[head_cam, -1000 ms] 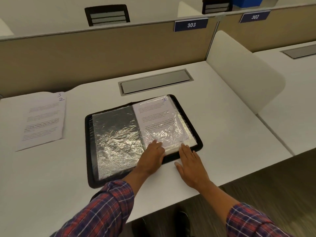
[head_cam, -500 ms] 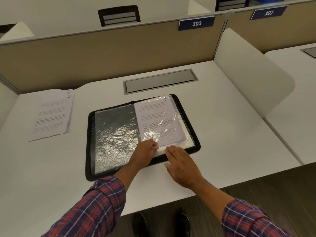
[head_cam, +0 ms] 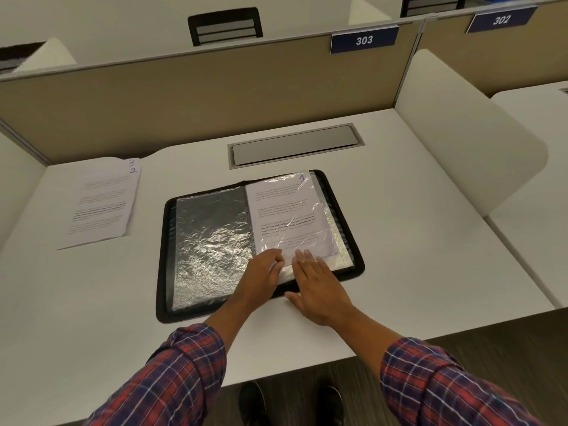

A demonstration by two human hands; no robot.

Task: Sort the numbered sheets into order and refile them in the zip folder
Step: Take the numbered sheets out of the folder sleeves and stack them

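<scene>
The black zip folder point(head_cam: 344, 210) lies open in the middle of the desk. Its left half shows an empty, crinkled clear sleeve point(head_cam: 212, 238). In the right half, a printed sheet marked "1" point(head_cam: 285, 210) sits inside a clear sleeve. My left hand point(head_cam: 261, 276) pinches that sleeve's bottom edge near the spine. My right hand point(head_cam: 318, 287) lies flat beside it, fingertips on the sleeve's lower edge, palm over the folder's front rim. Two more sheets, marked "3" and "2" point(head_cam: 101, 204), lie stacked at the desk's far left.
A grey cable hatch point(head_cam: 295, 147) is set into the desk behind the folder. A tan partition point(head_cam: 215, 96) with a "303" sign closes the back. A white rounded divider point(head_cam: 461, 142) stands on the right. The desk's front edge is just below my wrists.
My right hand has slid left and forward from the desk onto the sleeve's lower edge. My left hand has stayed at the sleeve's bottom near the spine. The view has shifted slightly.
</scene>
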